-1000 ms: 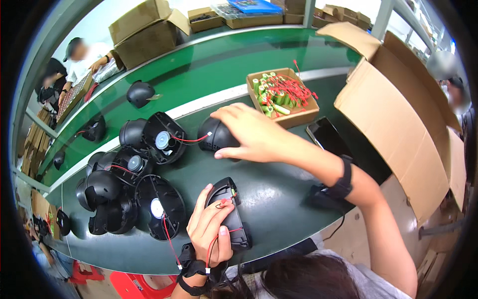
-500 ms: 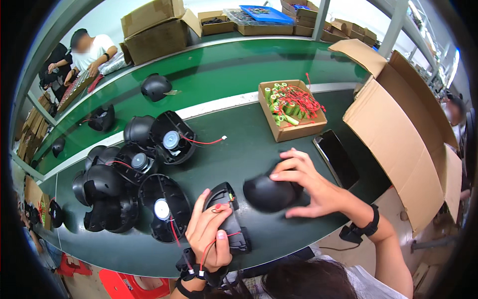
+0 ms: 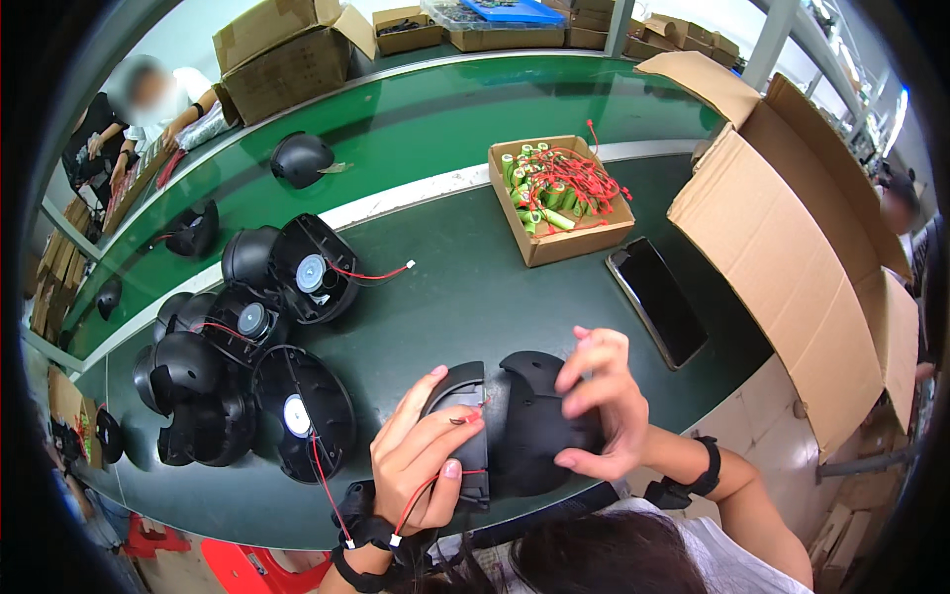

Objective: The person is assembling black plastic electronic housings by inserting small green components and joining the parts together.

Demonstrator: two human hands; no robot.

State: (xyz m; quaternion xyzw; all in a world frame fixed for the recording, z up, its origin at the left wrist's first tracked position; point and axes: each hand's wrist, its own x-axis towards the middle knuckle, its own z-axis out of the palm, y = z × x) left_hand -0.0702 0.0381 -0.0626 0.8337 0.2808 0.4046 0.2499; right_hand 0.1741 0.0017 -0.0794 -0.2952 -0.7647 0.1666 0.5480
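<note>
My left hand (image 3: 421,460) is closed around a black plastic housing half (image 3: 465,381) near the front edge of the bench. Thin red wires with white plugs run past its fingers toward the wrist, and a small red connector shows between the fingers. Close beside that part is a rounded black shell (image 3: 534,426), its smooth outer side up and a notch at its far edge. My right hand (image 3: 609,406) cups the shell's right side with curled fingers and thumb; its exact contact points are partly hidden. A narrow gap separates the two parts.
Several black shells, some with round speakers (image 3: 297,416), are clustered at left. A cardboard box of green batteries (image 3: 534,247) with red leads stands behind my hands. A phone (image 3: 658,302) and a large open carton (image 3: 782,267) are at right. Another person works beyond the green belt (image 3: 416,109).
My right hand has turned the shell and brought it closer to the housing half. The left hand has tilted its part more upright. The whole view has shifted slightly.
</note>
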